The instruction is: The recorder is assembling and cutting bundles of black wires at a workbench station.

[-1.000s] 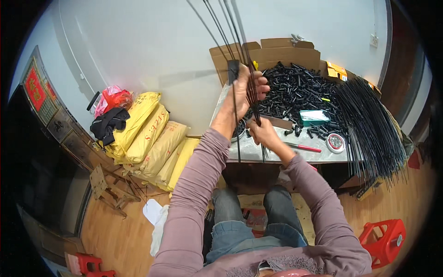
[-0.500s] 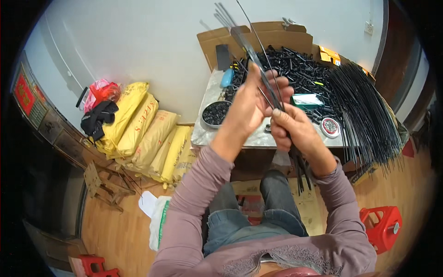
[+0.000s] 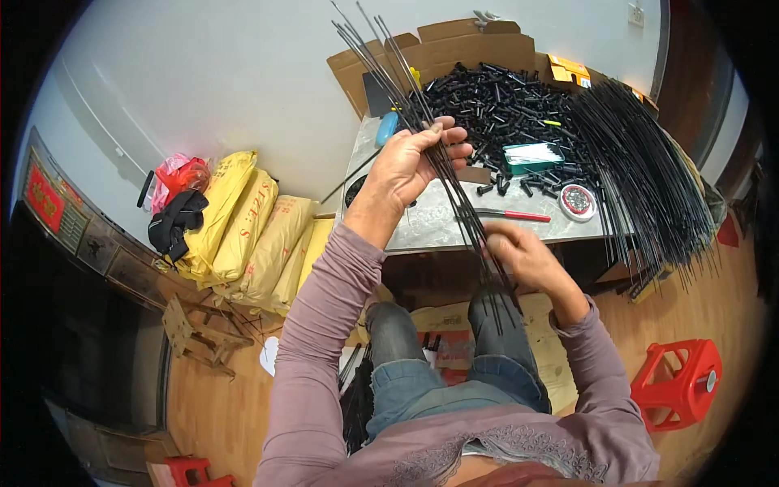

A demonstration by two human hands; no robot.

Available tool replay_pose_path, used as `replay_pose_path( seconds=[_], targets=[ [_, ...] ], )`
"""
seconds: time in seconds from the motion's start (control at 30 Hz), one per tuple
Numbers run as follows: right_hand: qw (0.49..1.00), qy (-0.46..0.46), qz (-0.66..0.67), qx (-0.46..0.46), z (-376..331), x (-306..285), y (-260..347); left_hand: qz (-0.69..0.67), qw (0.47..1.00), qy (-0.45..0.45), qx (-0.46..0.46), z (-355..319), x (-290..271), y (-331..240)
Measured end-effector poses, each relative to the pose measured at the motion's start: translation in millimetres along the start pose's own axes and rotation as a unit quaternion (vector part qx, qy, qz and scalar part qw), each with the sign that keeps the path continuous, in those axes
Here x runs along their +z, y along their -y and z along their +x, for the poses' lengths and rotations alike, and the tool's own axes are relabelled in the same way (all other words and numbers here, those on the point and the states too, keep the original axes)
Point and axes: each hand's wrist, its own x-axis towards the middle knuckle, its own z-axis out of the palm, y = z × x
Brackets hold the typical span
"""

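Note:
A loose bundle of long, thin black rods [image 3: 461,203] slants across the middle, over the table's front edge. My left hand [image 3: 398,169] holds it near its upper half, thumb pressed over the rods and fingertips showing beyond them. Lower down, my right hand [image 3: 527,258] has its fingers curled against the rods near their bottom ends. The upper ends fan apart in front of the cardboard, while the lower ends hang above my knee. Behind my left hand lies a big heap of short black tube-like pieces [image 3: 495,101].
On the grey table [image 3: 422,227] are a red-handled tool [image 3: 527,216], a round tin [image 3: 577,202], a green box of white sticks [image 3: 531,157] and a large pile of black rods [image 3: 649,170]. Yellow sacks [image 3: 260,231] stand left; a red stool [image 3: 677,384] is at right.
My hands have moved apart: the right one is lower along the rods, the left slightly left. The bundle has spread and appears less blurred. A red-handled tool has come into sight.

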Motion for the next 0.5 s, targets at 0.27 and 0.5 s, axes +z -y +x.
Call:
replay_pose_path(
  seconds=[0.27, 0.5],
  targets=[
    [0.856, -0.216, -0.452, -0.131, 34.0, -21.6, -88.8, 0.075, 0.997, -0.015, 0.007, -3.8, 2.6, 5.9],
    [0.817, -0.262, -0.506, -0.085, 24.9, -41.3, -92.5, 0.036, 0.999, -0.022, 0.012, -3.2, 15.3, 9.9]
  ],
)
